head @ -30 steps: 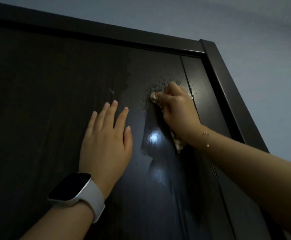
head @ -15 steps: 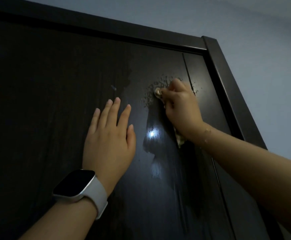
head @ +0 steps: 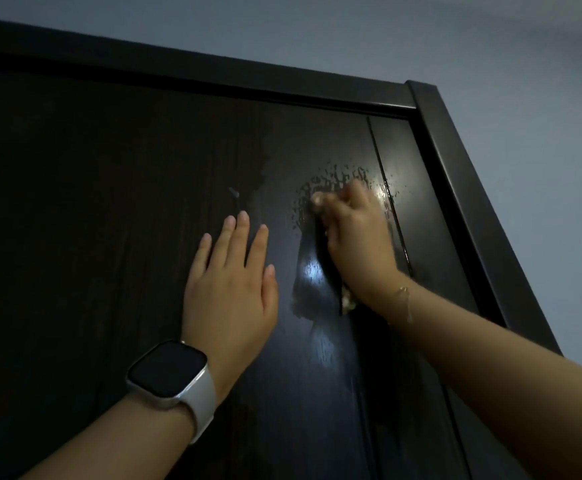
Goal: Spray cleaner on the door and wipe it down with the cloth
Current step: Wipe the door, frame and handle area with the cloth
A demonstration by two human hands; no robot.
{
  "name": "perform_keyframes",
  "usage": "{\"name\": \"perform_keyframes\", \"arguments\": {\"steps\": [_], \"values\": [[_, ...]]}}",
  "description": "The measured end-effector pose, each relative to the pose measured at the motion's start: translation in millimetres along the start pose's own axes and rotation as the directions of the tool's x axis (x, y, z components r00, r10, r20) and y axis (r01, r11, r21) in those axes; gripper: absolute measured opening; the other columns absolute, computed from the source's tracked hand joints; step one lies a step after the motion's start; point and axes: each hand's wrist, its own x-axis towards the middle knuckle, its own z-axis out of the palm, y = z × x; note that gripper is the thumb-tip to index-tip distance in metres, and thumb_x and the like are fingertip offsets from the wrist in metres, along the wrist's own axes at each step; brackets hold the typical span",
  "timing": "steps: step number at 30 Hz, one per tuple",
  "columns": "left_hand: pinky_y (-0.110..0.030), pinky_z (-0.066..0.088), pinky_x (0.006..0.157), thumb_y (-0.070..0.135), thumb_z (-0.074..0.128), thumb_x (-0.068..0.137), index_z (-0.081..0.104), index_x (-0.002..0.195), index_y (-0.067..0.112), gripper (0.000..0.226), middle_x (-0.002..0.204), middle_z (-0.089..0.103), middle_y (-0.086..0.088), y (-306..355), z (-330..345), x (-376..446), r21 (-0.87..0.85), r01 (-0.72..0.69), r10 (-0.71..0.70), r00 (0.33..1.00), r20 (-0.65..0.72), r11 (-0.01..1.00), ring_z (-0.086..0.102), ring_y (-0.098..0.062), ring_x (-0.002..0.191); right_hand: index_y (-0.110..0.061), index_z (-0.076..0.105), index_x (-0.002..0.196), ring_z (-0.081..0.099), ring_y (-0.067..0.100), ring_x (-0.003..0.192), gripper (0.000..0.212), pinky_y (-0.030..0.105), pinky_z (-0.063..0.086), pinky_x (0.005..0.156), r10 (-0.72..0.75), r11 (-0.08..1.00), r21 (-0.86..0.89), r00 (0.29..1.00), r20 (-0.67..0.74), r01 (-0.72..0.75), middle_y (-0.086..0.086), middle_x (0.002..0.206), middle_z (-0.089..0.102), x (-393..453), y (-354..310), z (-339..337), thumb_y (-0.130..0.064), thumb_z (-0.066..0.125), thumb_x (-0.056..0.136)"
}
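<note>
The dark wooden door fills most of the view. A patch of spray droplets glistens near its upper right, with a wet wiped streak below it. My right hand grips a small pale cloth and presses it to the door at the lower edge of the droplets. A bit of cloth also hangs out under the wrist. My left hand lies flat on the door with fingers straight, a white watch on its wrist. No spray bottle is visible.
The dark door frame runs along the top and down the right side. A pale grey wall lies beyond it. A narrow vertical groove in the door passes just right of my right hand.
My right hand with the cloth has slid a little upward into the droplets. The left hand stays flat in the same place. The view has shifted slightly.
</note>
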Motion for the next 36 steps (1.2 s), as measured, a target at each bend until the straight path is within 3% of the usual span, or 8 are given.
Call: {"name": "perform_keyframes", "arguments": {"steps": [5,8,12,16,19,26,32,36], "values": [[-0.038,0.041,0.093,0.035,0.032,0.094,0.055,0.131,0.015,0.048,0.128,0.058,-0.007,-25.3,-17.5,26.1,0.045,-0.132,0.132,0.991,0.017,0.99,0.054,-0.022,0.116,-0.007,0.067,0.109,0.05,0.03,0.083,0.027,0.031,0.042,0.06,-0.345,0.938,0.065,0.931,0.116,0.339,0.013,0.096,0.054,-5.8,-7.7,-1.5,-0.016,0.05,0.09],[-0.036,0.026,0.108,0.035,0.031,0.095,0.046,0.141,0.02,0.051,0.144,0.046,-0.004,-44.9,-16.6,46.5,0.047,-0.161,0.161,0.987,-0.004,0.986,0.041,-0.019,0.133,-0.007,0.07,0.101,0.052,0.034,0.084,0.014,0.03,0.034,0.065,-0.097,0.994,-0.05,0.995,0.012,0.098,0.013,0.092,0.052,34.9,34.6,6.8,-0.011,0.061,0.092],[-0.038,0.013,0.117,0.038,0.025,0.097,0.032,0.149,0.024,0.055,0.158,0.027,-0.001,-62.1,-10.7,76.1,0.036,-0.109,0.11,0.994,-0.002,0.993,0.023,-0.016,0.145,-0.002,0.068,0.099,0.048,0.031,0.095,0.017,0.03,0.025,0.068,0.219,0.965,-0.127,0.97,-0.105,-0.231,0.014,0.104,0.049,73.6,37.5,25.0,-0.007,0.053,0.094],[-0.039,0.005,0.119,0.038,0.027,0.101,0.021,0.153,0.023,0.055,0.162,0.013,-0.001,-68.7,-3.4,96.4,0.01,-0.012,0.011,1.0,0.019,1.0,0.01,-0.015,0.148,-0.009,0.067,0.109,0.046,0.027,0.1,0.021,0.028,0.034,0.071,-0.029,0.999,-0.035,0.999,-0.028,0.028,0.01,0.113,0.048,68.7,-40.0,45.1,-0.008,0.056,0.091],[-0.038,0.003,0.119,0.04,0.024,0.101,0.017,0.154,0.023,0.056,0.162,0.01,0.0,-70.9,0.0,95.0,0.014,0.0,0.0,1.0,0.019,1.0,0.007,-0.015,0.149,-0.01,0.067,0.108,0.048,0.028,0.093,0.019,0.028,0.031,0.069,-0.235,0.97,-0.056,0.972,0.019,0.236,0.011,0.108,0.05,68.3,-39.4,42.8,-0.011,0.058,0.091],[-0.039,0.0,0.12,0.042,0.02,0.101,0.01,0.154,0.025,0.056,0.163,0.005,0.0,-69.5,2.7,94.5,0.013,-0.006,0.006,1.0,0.001,1.0,0.002,-0.014,0.149,0.0,0.067,0.106,0.045,0.037,0.113,0.023,0.042,0.041,0.095,0.283,0.937,-0.197,0.957,-0.06,-0.29,0.018,0.122,0.046,113.4,60.6,26.2,-0.011,0.048,0.098],[-0.038,-0.001,0.119,0.043,0.019,0.101,0.009,0.154,0.026,0.056,0.163,0.003,0.002,-69.1,3.7,94.6,0.016,-0.005,0.005,1.0,-0.008,1.0,0.001,-0.013,0.149,-0.007,0.067,0.1,0.047,0.026,0.111,0.016,0.036,0.046,0.092,0.078,0.994,-0.077,0.997,-0.029,-0.08,0.011,0.127,0.046,150.7,-32.3,68.6,-0.014,0.053,0.096],[-0.037,-0.002,0.119,0.044,0.018,0.1,0.008,0.154,0.027,0.057,0.163,0.003,0.002,-70.9,4.2,94.9,0.006,-0.008,0.008,1.0,-0.02,1.0,0.0,-0.012,0.149,-0.008,0.071,0.091,0.05,0.021,0.087,0.022,0.025,0.033,0.073,0.064,0.998,0.009,0.997,-0.047,-0.064,0.002,0.099,0.042,150.3,-7.2,62.1,-0.021,0.054,0.097]]}}
